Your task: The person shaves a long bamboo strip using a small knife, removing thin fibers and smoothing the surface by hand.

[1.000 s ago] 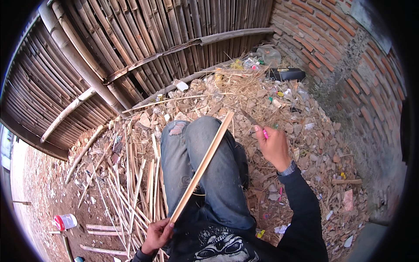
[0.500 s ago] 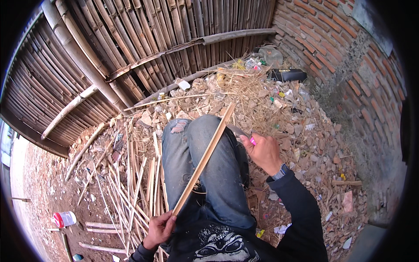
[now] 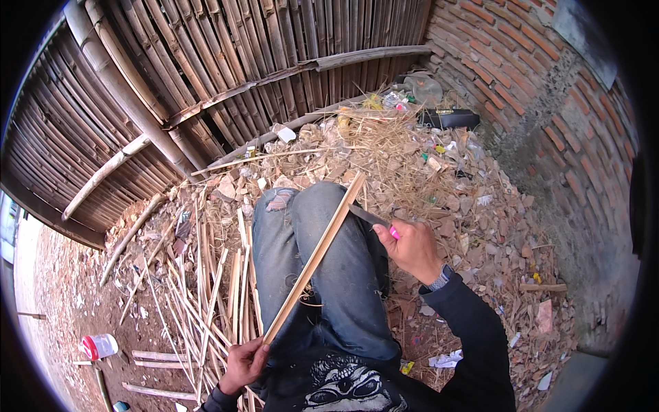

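My left hand pinches the near end of a long split bamboo strip. The strip slants up and to the right across my jeans, its far end beyond my right knee. In my right hand is a knife with a pink handle, the fingers closed round it. The blade points left, its tip at or very near the strip's upper part; I cannot tell whether it touches. Several pale bamboo strips lie in a loose pile on the ground left of my legs.
A bamboo slat wall stands ahead and a brick wall to the right. Rubble and straw cover the ground. A black object lies in the far corner. A clear tub with a red lid is at the lower left.
The knife has turned and moved left, bringing its blade up to the strip. My left hand and the strip have shifted slightly down and left.
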`<state>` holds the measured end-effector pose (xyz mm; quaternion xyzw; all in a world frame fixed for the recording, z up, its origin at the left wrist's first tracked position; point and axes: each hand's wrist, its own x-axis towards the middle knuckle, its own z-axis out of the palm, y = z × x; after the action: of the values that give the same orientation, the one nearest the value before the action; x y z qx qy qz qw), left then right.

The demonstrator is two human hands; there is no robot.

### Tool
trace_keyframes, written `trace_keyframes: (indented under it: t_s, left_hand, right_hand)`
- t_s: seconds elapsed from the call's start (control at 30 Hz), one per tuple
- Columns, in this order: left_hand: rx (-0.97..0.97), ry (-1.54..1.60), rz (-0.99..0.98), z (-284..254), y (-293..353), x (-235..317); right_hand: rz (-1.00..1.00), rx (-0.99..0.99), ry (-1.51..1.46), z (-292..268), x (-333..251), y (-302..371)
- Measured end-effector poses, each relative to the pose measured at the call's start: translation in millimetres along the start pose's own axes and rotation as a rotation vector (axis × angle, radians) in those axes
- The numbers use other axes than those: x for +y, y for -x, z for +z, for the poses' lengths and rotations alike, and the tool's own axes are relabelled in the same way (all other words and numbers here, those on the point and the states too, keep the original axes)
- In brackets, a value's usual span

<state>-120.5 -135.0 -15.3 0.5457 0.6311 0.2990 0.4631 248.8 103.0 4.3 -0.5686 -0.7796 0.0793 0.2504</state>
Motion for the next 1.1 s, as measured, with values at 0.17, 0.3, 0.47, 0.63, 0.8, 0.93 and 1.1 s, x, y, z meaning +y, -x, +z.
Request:
trace_keyframes:
  t_s: [0.17, 0.3, 0.47, 0.63, 0.8, 0.93, 1.1]
  left_hand:
    - [0.014, 0.036, 0.025, -2.7, -2.4, -13.8]
    - [0.047, 0.031, 0.027, -5.8, -4.3, -9.4]
    - [0.030, 0.046, 0.010, -5.8, -0.3, -7.0]
    - [0.028, 0.039, 0.032, -2.4, 1.9, -10.2]
    - [0.004, 0.093, -0.009, -2.2, 3.6, -14.1]
    - [-0.007, 0.115, -0.010, -3.7, 0.0, -23.0]
    - [-0.240, 0.500, -0.205, -5.2, -1.6, -26.3]
  right_hand:
    - [0.012, 0.107, 0.065, -3.6, 11.1, -34.0]
    - [-0.108, 0.143, 0.004, 8.8, 6.3, -37.9]
    - [0.076, 0.157, 0.145, 1.1, 27.4, -65.4]
    - [-0.123, 0.203, -0.016, 2.5, 12.8, -45.0]
    - [-0.187, 0.115, 0.033, 14.8, 9.8, -41.9]
    - [0.165, 0.200, -0.003, 6.3, 38.9, -62.7]
    - [0.077, 0.193, -0.405, 8.0, -0.1, -42.6]
